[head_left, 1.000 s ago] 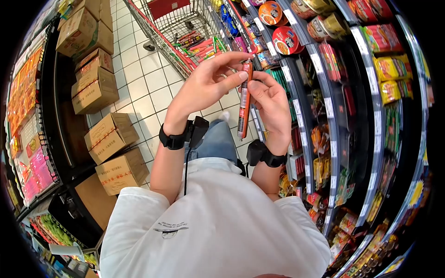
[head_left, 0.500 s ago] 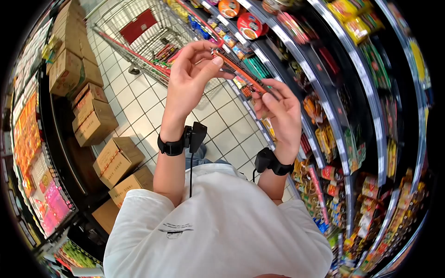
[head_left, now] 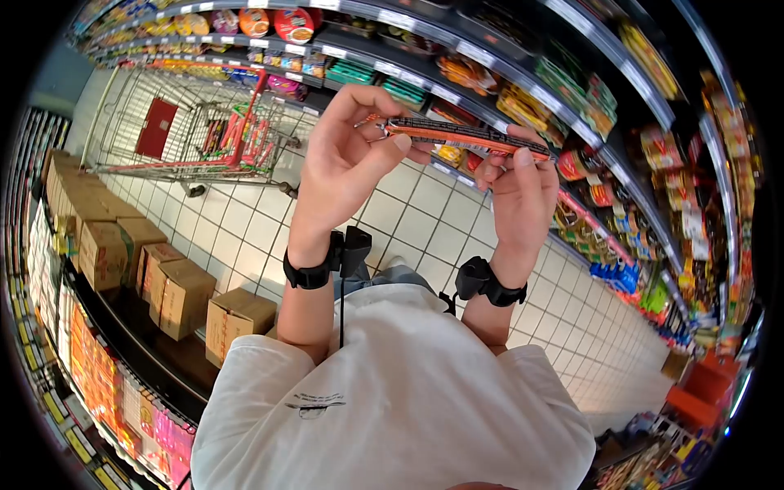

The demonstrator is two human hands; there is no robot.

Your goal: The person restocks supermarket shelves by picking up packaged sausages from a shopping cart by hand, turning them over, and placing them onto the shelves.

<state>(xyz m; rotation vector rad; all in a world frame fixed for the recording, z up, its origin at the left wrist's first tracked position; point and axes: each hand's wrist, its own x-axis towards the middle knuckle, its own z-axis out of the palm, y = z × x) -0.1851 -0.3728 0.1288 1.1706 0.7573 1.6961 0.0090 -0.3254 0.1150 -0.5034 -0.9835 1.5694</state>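
Note:
A long, narrow orange-and-black snack packet (head_left: 465, 135) is held out level in front of my chest, its small print too fine to read. My left hand (head_left: 347, 155) pinches its crimped silvery end between thumb and fingers. At the opposite end, my right hand (head_left: 523, 184) grips the packet with the thumb on top. Part of each end is hidden by the fingers. Black straps with small boxes sit on both wrists. Beyond my left hand stands a wire shopping cart (head_left: 122, 167) with several colourful long packets (head_left: 253, 139) inside.
Shelves (head_left: 408, 77) of packaged food, including bowl noodles (head_left: 294, 26), curve along the far and right sides. Cardboard boxes (head_left: 181, 298) line the left by a low display (head_left: 98, 351). A tiled floor (head_left: 392, 212) runs between. An orange bin (head_left: 706, 388) stands lower right.
My body and view have turned right, so the shelves now run across the top and the cart appears further left. The packet has gone from slanted to nearly level, still in both hands.

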